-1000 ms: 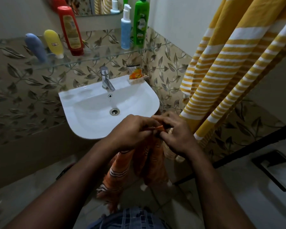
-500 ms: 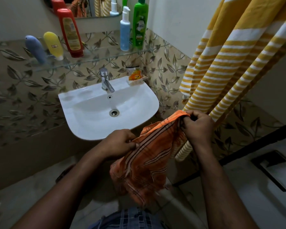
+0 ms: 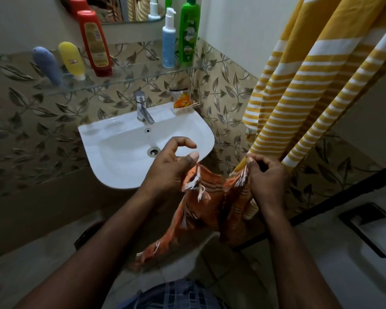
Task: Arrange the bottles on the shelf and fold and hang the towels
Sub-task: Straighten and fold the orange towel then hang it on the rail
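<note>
Pinching orange towel w/ L grip & R grip, near, just right of white sink. Far: bottles on glass shelf, leaf-tile wall. Right: yellow-striped towel hanging.

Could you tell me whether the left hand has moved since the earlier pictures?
Yes. The left hand has risen from below the front rim of the sink and now overlaps its basin, holding the orange towel.

Head-worn view, down over sink
</note>
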Demonstrator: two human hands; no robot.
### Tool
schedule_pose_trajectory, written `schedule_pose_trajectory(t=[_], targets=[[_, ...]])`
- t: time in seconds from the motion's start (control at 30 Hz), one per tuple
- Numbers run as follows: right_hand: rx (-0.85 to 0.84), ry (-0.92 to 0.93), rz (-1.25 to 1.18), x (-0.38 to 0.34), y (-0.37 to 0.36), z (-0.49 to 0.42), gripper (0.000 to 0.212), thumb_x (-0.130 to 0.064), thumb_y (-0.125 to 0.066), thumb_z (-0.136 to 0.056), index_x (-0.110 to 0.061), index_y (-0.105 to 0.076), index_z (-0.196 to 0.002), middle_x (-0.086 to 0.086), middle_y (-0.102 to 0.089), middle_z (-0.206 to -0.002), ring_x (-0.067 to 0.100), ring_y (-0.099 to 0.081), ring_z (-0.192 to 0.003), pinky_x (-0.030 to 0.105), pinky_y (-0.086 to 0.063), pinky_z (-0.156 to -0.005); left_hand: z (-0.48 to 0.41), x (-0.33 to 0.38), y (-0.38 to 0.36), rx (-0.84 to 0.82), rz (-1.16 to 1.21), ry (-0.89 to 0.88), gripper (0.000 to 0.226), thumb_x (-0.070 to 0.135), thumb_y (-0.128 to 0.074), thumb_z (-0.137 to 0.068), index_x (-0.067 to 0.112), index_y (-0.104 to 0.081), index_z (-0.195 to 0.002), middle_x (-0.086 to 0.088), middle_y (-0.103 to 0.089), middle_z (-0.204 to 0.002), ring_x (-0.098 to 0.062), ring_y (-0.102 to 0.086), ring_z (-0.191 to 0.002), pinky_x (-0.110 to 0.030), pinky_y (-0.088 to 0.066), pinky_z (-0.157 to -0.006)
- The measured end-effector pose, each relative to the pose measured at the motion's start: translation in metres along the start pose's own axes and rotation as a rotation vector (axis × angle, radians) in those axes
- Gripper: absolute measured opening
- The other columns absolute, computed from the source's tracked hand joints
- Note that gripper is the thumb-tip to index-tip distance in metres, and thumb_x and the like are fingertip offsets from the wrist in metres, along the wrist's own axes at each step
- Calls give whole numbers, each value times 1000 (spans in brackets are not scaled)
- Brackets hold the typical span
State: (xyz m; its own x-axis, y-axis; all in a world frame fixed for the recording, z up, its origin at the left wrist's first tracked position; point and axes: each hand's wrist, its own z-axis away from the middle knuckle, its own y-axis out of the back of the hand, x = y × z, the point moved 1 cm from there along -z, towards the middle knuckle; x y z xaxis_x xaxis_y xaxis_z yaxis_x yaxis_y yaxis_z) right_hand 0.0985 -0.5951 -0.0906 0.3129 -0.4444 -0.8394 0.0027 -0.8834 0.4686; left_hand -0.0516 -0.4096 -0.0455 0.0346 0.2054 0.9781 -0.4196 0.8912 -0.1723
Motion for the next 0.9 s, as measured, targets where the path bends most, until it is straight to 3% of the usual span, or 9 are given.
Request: schedule_pose_trajectory(t=[0.07, 0.13, 0.23, 0.33, 0.47, 0.6, 0.7, 0.8, 0.9], targets=[[-130, 82, 28, -3, 7, 4, 16, -14, -72, -94, -27, -80, -99, -16, -73, -98, 1, -68, -99, 36, -59, -94, 0, 7, -10, -70, -85, -8, 13, 10, -53, -107, 12, -66, -109, -12, -65, -77, -18, -64, -63, -23, -49, -55], [-327, 203, 15, -11, 12, 9, 20, -8, -73, -93, -24, -81, -99, -14, -73, -97, 3, -68, -97, 27, -56, -88, -4, 9, -21, -164, -176, 11, 19, 2, -53, -106, 4, -72, -109, -9, -75, -86, -16, -72, -75, -25, -57, -66], [-452, 265, -118, -19, 17, 16, 25, 0, -74, -90, -21, -79, -103, -7, -76, -98, 9, -72, -96, 28, -58, -85, -8, 7, -28, -303, -268, 28, 32, -15, -55, -94, 2, -71, -116, -14, -79, -100, -15, -76, -85, -24, -59, -73], [-447, 137, -271, -18, 23, 18, 28, 5, -76, -89, -18, -76, -106, 0, -78, -101, 17, -75, -98, 35, -62, -87, -8, 8, -26, -403, -319, 40, 46, -22, -55, -90, 5, -68, -125, -12, -79, -109, -7, -76, -82, -13, -53, -64], [-374, 37, -373, -14, 32, 17, 26, 7, -80, -85, -10, -72, -103, 9, -76, -95, 14, -74, -89, 28, -61, -81, -17, 3, -22, -319, -719, -159, 9, 19, -74, -96, 24, -78, -103, 7, -80, -89, -6, -76, -82, -34, -62, -78], [-374, 34, -434, -19, 35, 17, 25, 9, -73, -89, -13, -71, -100, 7, -75, -96, 13, -73, -91, 25, -59, -79, -18, 2, -28, -255, -722, -214, 21, 37, -67, -99, 21, -78, -90, 5, -74, -69, -7, -70, -62, -30, -56, -63], [-396, 20, -468, -22, 35, 17, 28, 13, -68, -90, -13, -70, -98, 0, -75, -93, 10, -72, -88, 22, -58, -77, -15, 3, -27, -355, -573, -170, 14, 22, -69, -99, 17, -80, -105, 4, -80, -89, -10, -76, -81, -24, -59, -72], [-410, 13, -494, -23, 36, 16, 30, 14, -69, -90, -14, -69, -100, 4, -74, -95, 14, -71, -91, 25, -59, -79, -12, 6, -23, -503, -462, -94, 46, -16, -59, -94, 9, -69, -131, -4, -80, -112, -7, -77, -93, -17, -58, -76], [-422, 8, -509, -27, 37, 16, 29, 14, -71, -88, -10, -68, -103, 10, -72, -98, 18, -70, -93, 28, -62, -81, -14, 6, -22, -460, -640, -194, 46, -10, -66, -93, 15, -70, -132, 1, -79, -114, 0, -75, -94, -23, -62, -79]])
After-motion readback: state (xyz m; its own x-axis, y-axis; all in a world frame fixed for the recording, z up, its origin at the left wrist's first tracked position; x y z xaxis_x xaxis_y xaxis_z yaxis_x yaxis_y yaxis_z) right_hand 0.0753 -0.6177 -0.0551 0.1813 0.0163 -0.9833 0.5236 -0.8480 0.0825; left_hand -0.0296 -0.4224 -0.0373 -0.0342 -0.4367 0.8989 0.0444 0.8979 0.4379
